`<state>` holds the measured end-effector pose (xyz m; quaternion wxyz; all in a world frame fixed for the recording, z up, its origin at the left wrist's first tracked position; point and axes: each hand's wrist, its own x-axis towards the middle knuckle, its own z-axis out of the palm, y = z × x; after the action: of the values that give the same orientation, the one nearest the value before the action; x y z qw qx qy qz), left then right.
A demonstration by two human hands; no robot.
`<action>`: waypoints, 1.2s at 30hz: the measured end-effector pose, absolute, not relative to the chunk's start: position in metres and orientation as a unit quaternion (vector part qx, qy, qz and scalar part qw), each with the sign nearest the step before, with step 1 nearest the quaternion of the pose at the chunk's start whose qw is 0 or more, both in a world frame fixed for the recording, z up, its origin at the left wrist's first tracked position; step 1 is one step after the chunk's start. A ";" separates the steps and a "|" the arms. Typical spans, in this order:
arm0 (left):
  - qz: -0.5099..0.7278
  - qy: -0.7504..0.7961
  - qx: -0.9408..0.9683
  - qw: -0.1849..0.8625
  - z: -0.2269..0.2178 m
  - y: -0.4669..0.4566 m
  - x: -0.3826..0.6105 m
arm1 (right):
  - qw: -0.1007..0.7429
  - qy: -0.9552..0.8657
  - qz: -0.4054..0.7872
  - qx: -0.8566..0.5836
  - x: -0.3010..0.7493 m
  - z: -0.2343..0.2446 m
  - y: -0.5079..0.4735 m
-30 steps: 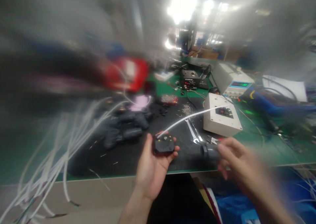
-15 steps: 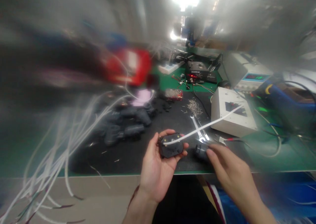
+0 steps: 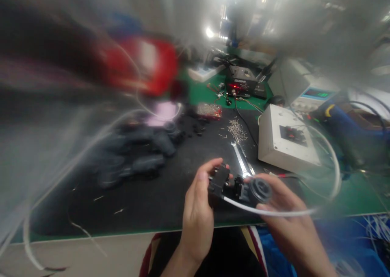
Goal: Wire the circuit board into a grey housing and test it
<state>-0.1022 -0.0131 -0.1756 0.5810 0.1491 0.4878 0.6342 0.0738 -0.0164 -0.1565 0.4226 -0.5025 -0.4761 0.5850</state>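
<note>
We see the left hand (image 3: 198, 208) grasping a cabled block (image 3: 219, 180), the right hand (image 3: 284, 197) a cylinder (image 3: 260, 190), seemingly not yet joined.

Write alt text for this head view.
A person's left hand holds a blocky black part with a white cable, the right hand a round black part. Beyond, a wrench and a pile of metal pins lie on a black mat beside a white box.

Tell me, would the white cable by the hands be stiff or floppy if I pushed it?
Probably springy: the white cable curves widely without sharp kinks. It's likely light, since it looks thin. Pushing it might tug the black part in the left hand, because the cable seems to come out of it.
</note>
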 end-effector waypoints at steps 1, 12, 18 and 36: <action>0.630 0.496 0.162 0.576 -0.177 -0.014 -0.102 | 0.431 -0.467 0.598 -0.489 0.072 -0.160 -0.017; 0.601 0.497 0.322 0.537 -0.175 -0.026 -0.109 | 0.400 -0.554 0.551 -0.480 0.082 -0.171 -0.015; 0.638 0.490 0.270 0.529 -0.172 -0.024 -0.104 | 0.384 -0.575 0.534 -0.488 0.080 -0.160 -0.015; 0.639 0.508 0.061 0.575 -0.176 -0.002 -0.114 | 0.265 -0.713 0.343 -0.552 0.088 -0.177 -0.022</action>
<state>-0.1145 -0.0019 -0.1757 0.5749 0.0614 0.5079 0.6386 0.0879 -0.0216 -0.1774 0.2649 -0.5520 -0.7126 0.3425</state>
